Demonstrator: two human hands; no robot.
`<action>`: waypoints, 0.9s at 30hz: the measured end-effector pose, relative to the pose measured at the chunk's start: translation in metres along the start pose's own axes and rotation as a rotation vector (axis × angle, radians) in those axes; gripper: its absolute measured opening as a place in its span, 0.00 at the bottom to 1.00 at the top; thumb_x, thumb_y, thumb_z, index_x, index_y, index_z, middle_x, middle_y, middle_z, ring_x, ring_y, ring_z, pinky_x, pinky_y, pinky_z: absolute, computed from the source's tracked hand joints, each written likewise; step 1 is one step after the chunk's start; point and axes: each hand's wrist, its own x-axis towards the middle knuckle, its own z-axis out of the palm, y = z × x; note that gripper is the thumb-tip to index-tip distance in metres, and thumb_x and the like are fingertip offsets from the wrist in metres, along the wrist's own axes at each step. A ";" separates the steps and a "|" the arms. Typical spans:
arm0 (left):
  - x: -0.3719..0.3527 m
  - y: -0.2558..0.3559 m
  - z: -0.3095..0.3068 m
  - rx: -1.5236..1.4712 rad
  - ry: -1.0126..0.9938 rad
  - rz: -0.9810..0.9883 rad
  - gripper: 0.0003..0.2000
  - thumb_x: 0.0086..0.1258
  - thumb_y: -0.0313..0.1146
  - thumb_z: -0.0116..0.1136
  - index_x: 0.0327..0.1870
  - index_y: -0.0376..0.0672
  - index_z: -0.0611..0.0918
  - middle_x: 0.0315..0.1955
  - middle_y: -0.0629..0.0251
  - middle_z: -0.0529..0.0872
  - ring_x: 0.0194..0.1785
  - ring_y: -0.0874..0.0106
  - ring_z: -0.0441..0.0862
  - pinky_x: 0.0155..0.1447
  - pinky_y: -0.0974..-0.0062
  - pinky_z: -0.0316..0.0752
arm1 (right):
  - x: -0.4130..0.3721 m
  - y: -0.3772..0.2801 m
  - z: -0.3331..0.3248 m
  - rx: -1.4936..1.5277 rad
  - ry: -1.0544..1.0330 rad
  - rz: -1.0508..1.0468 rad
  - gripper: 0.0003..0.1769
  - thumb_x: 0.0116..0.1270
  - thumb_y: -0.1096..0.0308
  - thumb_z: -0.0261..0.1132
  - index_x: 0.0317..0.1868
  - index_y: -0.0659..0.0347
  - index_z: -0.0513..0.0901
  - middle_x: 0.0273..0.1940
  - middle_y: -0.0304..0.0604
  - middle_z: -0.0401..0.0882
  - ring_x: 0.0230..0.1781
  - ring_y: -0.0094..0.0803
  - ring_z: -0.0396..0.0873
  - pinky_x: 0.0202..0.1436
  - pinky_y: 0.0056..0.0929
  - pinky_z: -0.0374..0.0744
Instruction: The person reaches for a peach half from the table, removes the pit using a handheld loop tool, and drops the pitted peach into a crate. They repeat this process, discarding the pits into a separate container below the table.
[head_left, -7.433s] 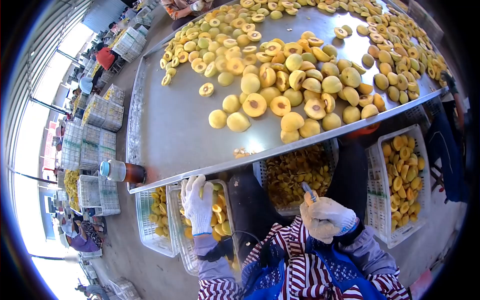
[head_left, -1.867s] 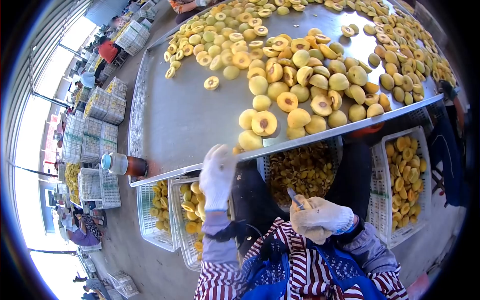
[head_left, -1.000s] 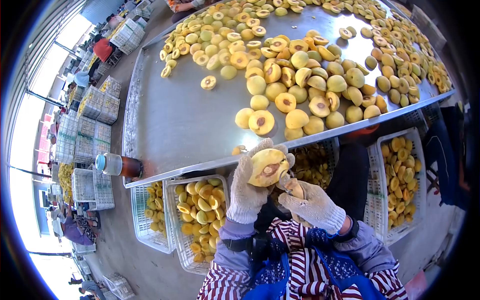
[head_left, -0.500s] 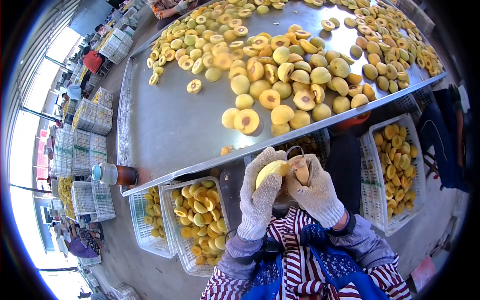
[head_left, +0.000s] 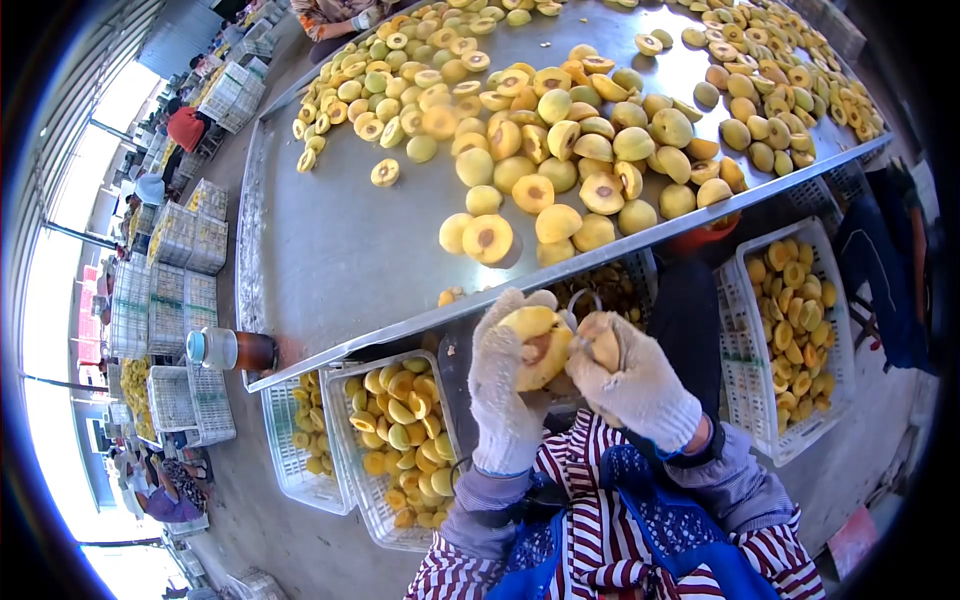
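My left hand (head_left: 497, 390), in a knitted glove, is wrapped round a yellow peach half (head_left: 536, 362). The cut face with its brown middle is turned toward my right hand. Closed round the light wooden handle of a pitting tool (head_left: 603, 347) is my right hand (head_left: 645, 395), gloved the same way. The tool's thin metal loop sticks up beside the fruit, and part of the handle is hidden by my fingers. Both hands are in front of my body, just below the near edge of the metal table (head_left: 340, 260).
Many cut peaches (head_left: 600, 190) are spread over the table. Below its edge stand white crates of peach halves, one crate (head_left: 440, 375) at left and another crate (head_left: 735, 360) at right. A bottle of dark liquid (head_left: 235, 350) is at the table's left corner. Across the table, a person's sleeve (head_left: 325, 18) shows.
My left hand has turned the peach half so that its cut face now shows. My right hand has tilted the pitting tool and lowered it slightly beside the fruit.
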 end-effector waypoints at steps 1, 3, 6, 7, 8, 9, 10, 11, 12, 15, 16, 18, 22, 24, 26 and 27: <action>0.001 0.002 -0.001 -0.065 0.011 -0.060 0.31 0.78 0.54 0.50 0.72 0.41 0.67 0.64 0.50 0.77 0.66 0.57 0.76 0.70 0.59 0.73 | -0.002 0.007 0.002 -0.064 0.019 -0.017 0.12 0.68 0.67 0.66 0.49 0.58 0.77 0.29 0.39 0.81 0.26 0.20 0.80 0.34 0.24 0.80; 0.001 0.002 -0.004 -0.074 -0.041 -0.067 0.31 0.78 0.54 0.50 0.72 0.41 0.68 0.64 0.49 0.76 0.67 0.56 0.76 0.71 0.58 0.71 | -0.002 0.015 0.001 -0.328 0.168 -0.218 0.15 0.67 0.65 0.69 0.51 0.57 0.77 0.33 0.44 0.85 0.33 0.31 0.87 0.37 0.29 0.82; -0.004 0.008 -0.001 -0.076 -0.098 -0.069 0.31 0.78 0.51 0.53 0.72 0.37 0.66 0.65 0.50 0.76 0.67 0.59 0.75 0.70 0.60 0.72 | 0.001 0.015 0.003 -0.407 0.269 -0.422 0.16 0.66 0.65 0.70 0.52 0.56 0.77 0.37 0.49 0.86 0.38 0.41 0.89 0.40 0.33 0.84; -0.005 0.007 0.002 -0.033 -0.106 -0.060 0.31 0.79 0.51 0.53 0.72 0.37 0.66 0.65 0.50 0.76 0.67 0.59 0.75 0.70 0.60 0.72 | 0.002 0.013 0.003 -0.397 0.278 -0.451 0.17 0.65 0.65 0.71 0.52 0.55 0.77 0.38 0.51 0.87 0.40 0.44 0.89 0.40 0.34 0.84; -0.007 0.006 0.004 0.007 -0.116 -0.050 0.31 0.79 0.51 0.53 0.72 0.37 0.66 0.65 0.50 0.76 0.67 0.59 0.75 0.71 0.61 0.72 | 0.001 0.012 0.004 -0.419 0.269 -0.454 0.17 0.65 0.65 0.71 0.52 0.55 0.77 0.38 0.50 0.86 0.39 0.44 0.89 0.40 0.34 0.84; -0.008 0.004 0.003 0.074 -0.133 -0.002 0.30 0.79 0.49 0.53 0.72 0.36 0.66 0.66 0.50 0.76 0.67 0.61 0.76 0.71 0.63 0.71 | 0.001 0.010 0.005 -0.444 0.264 -0.458 0.17 0.65 0.65 0.71 0.52 0.55 0.77 0.38 0.50 0.86 0.39 0.45 0.89 0.40 0.34 0.84; -0.009 0.003 0.004 0.117 -0.119 0.017 0.29 0.79 0.48 0.53 0.72 0.35 0.67 0.65 0.50 0.76 0.67 0.61 0.76 0.71 0.64 0.71 | 0.000 0.008 0.003 -0.472 0.266 -0.463 0.17 0.65 0.65 0.71 0.52 0.55 0.77 0.38 0.50 0.86 0.39 0.45 0.88 0.40 0.34 0.84; -0.010 0.002 0.005 0.159 -0.107 0.033 0.29 0.79 0.47 0.53 0.72 0.35 0.67 0.65 0.50 0.77 0.67 0.62 0.76 0.71 0.64 0.71 | 0.001 0.010 -0.001 -0.444 0.226 -0.415 0.18 0.65 0.64 0.71 0.53 0.55 0.77 0.39 0.50 0.86 0.39 0.49 0.87 0.40 0.36 0.84; -0.012 0.001 0.006 0.201 -0.096 0.048 0.29 0.80 0.47 0.53 0.72 0.35 0.67 0.65 0.50 0.77 0.67 0.62 0.76 0.71 0.65 0.71 | 0.002 0.010 -0.002 -0.454 0.221 -0.336 0.20 0.64 0.62 0.71 0.54 0.55 0.77 0.38 0.51 0.86 0.39 0.51 0.87 0.40 0.38 0.83; -0.015 -0.003 0.009 0.406 -0.075 0.198 0.27 0.77 0.43 0.57 0.69 0.35 0.69 0.63 0.50 0.79 0.63 0.63 0.79 0.68 0.67 0.74 | 0.006 0.016 -0.009 -0.377 0.165 -0.387 0.21 0.64 0.60 0.71 0.54 0.55 0.77 0.39 0.54 0.84 0.40 0.53 0.86 0.41 0.41 0.83; -0.015 -0.006 0.009 0.440 -0.078 0.280 0.25 0.77 0.37 0.58 0.68 0.32 0.70 0.62 0.49 0.80 0.61 0.63 0.80 0.67 0.65 0.74 | 0.005 0.015 -0.012 -0.381 0.160 -0.368 0.20 0.64 0.60 0.70 0.54 0.55 0.78 0.39 0.54 0.84 0.40 0.53 0.86 0.41 0.40 0.82; -0.013 -0.008 0.011 0.635 -0.106 0.434 0.23 0.77 0.36 0.59 0.67 0.33 0.72 0.60 0.49 0.80 0.59 0.63 0.81 0.66 0.65 0.76 | 0.006 0.013 -0.014 -0.387 0.138 -0.332 0.20 0.64 0.60 0.70 0.54 0.55 0.78 0.40 0.54 0.84 0.39 0.53 0.86 0.41 0.40 0.82; -0.005 -0.005 0.018 0.707 -0.036 0.351 0.26 0.78 0.45 0.57 0.68 0.35 0.71 0.62 0.53 0.80 0.63 0.64 0.79 0.67 0.67 0.75 | -0.008 -0.011 -0.014 -0.111 -0.143 0.160 0.19 0.66 0.59 0.68 0.53 0.56 0.77 0.39 0.52 0.84 0.39 0.50 0.86 0.42 0.41 0.82; 0.012 0.004 0.006 0.224 0.006 0.006 0.28 0.75 0.44 0.60 0.69 0.36 0.70 0.63 0.52 0.78 0.64 0.62 0.78 0.68 0.64 0.75 | -0.011 0.011 0.000 -0.440 -0.134 -0.165 0.21 0.67 0.54 0.68 0.52 0.58 0.76 0.38 0.47 0.85 0.38 0.41 0.86 0.44 0.36 0.82; 0.014 0.005 0.001 -0.103 -0.024 -0.057 0.30 0.74 0.47 0.61 0.69 0.37 0.70 0.66 0.50 0.75 0.67 0.58 0.75 0.72 0.58 0.72 | -0.009 0.011 -0.006 -0.349 -0.114 0.090 0.21 0.67 0.54 0.68 0.52 0.58 0.76 0.39 0.51 0.85 0.39 0.45 0.87 0.44 0.37 0.82; 0.018 0.002 -0.001 -0.130 -0.075 -0.021 0.31 0.74 0.50 0.59 0.70 0.38 0.69 0.67 0.49 0.73 0.68 0.53 0.74 0.74 0.53 0.68 | -0.006 0.018 -0.006 -0.216 -0.054 -0.005 0.22 0.68 0.52 0.67 0.52 0.59 0.77 0.39 0.54 0.85 0.40 0.50 0.86 0.43 0.40 0.82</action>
